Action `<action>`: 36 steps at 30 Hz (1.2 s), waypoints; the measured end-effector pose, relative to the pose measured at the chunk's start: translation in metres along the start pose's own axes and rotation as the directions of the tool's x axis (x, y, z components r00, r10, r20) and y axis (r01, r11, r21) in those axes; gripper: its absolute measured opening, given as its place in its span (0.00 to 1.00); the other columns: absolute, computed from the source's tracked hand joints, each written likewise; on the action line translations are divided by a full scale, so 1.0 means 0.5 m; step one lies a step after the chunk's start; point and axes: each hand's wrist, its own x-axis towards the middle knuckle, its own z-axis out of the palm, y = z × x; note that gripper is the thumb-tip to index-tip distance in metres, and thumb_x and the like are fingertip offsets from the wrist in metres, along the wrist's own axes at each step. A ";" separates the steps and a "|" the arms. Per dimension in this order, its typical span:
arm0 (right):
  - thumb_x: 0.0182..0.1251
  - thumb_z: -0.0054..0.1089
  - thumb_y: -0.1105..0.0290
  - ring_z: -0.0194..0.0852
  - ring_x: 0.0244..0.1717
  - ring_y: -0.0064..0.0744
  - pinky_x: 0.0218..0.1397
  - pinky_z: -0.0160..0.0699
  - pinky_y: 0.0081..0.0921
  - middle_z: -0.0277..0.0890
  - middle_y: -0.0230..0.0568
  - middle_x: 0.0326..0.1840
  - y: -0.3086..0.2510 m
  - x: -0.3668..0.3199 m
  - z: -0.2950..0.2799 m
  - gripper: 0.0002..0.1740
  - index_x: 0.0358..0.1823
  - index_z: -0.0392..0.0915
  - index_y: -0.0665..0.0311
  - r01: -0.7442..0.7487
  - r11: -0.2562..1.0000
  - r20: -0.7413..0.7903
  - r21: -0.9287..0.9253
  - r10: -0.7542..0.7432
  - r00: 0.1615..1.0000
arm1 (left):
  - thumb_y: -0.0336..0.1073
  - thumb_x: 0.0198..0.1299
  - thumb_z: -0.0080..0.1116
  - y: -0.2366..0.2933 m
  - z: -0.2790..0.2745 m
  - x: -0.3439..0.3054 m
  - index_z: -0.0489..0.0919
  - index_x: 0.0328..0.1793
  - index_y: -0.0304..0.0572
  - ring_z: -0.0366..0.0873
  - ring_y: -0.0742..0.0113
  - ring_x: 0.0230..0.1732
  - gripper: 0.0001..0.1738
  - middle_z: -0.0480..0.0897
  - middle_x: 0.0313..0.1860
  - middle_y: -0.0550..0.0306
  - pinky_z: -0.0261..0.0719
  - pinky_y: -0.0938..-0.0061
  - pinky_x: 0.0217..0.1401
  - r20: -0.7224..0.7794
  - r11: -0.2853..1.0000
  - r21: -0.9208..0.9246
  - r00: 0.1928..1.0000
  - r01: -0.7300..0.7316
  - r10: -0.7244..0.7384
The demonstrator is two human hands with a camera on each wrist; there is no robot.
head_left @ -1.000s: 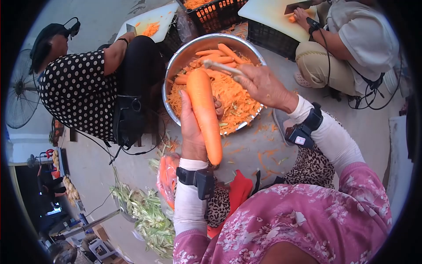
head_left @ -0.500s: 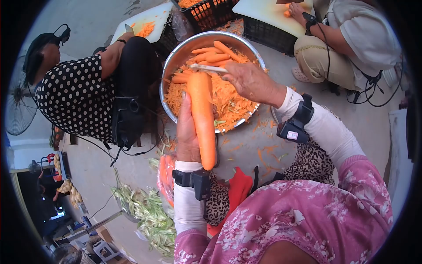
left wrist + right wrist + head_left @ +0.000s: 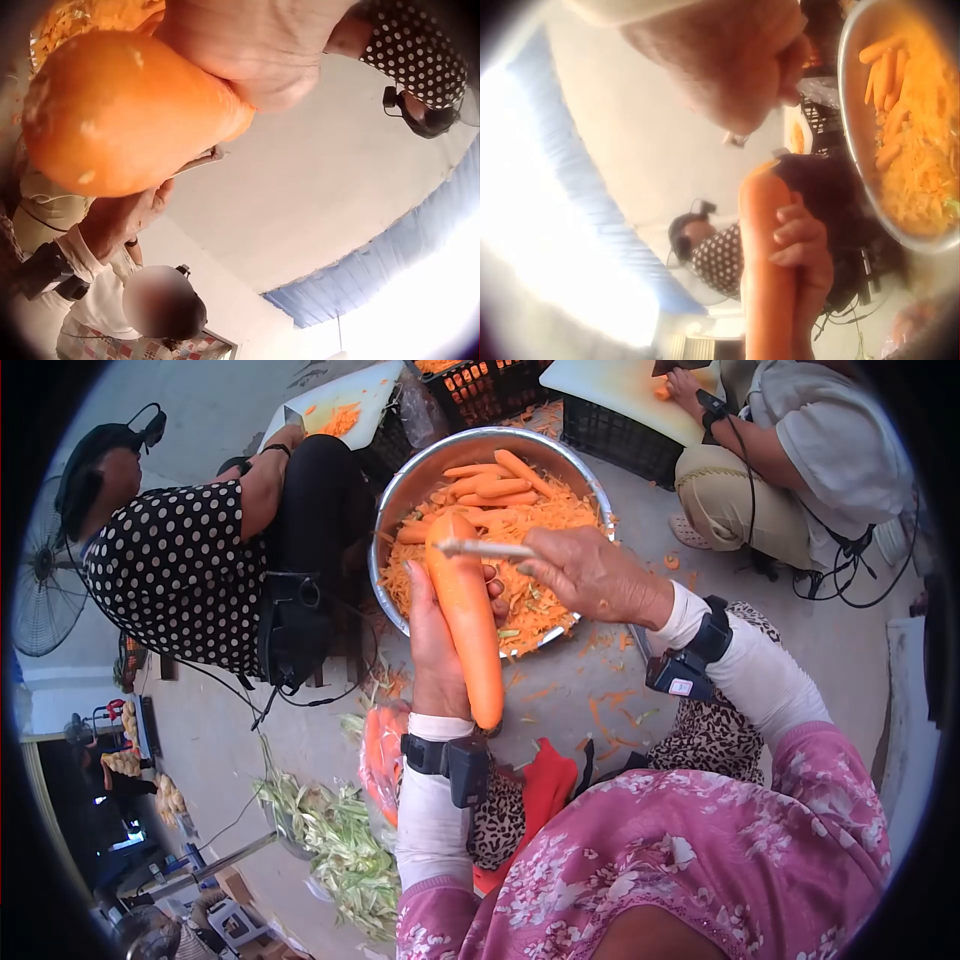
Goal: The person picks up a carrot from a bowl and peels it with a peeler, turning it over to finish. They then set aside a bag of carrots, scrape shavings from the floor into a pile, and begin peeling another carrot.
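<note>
In the head view my left hand [image 3: 437,665] grips a big, peeled-looking carrot [image 3: 466,625], its thick end pointing at the bowl and its narrow end toward me. The right wrist view shows the left fingers [image 3: 801,236] wrapped round its side. My right hand [image 3: 592,572] holds a slim pale peeler [image 3: 490,550], whose tip overlaps the carrot's upper part in the head view. Under both hands stands a metal bowl [image 3: 384,490] with orange shavings [image 3: 540,585] and several whole carrots [image 3: 500,488]. Seen from the left wrist, the carrot [image 3: 112,112] covers much of the peeler.
A person in a polka-dot top [image 3: 170,565] sits left, another in a white top [image 3: 820,450] right, each at a cutting board on a crate. A bag of carrots [image 3: 383,745] and a heap of leafy husks [image 3: 345,850] lie on the floor. Scraps [image 3: 605,725] litter it.
The peeler has come down from the carrot's thick top end to lie across its upper part, my right hand lowering with it. My left hand still holds the carrot, its tilt slightly changed.
</note>
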 end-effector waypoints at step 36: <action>0.66 0.51 0.66 0.74 0.30 0.57 0.31 0.71 0.46 0.72 0.52 0.23 -0.009 -0.022 0.025 0.07 0.37 0.68 0.63 0.059 0.995 0.064 0.075 -0.064 0.996 | 0.63 0.66 0.41 -0.009 0.002 -0.004 0.72 0.52 0.41 0.71 0.63 0.30 0.31 0.74 0.30 0.54 0.74 0.73 0.32 -0.069 0.991 -0.102 0.993 0.089 -0.097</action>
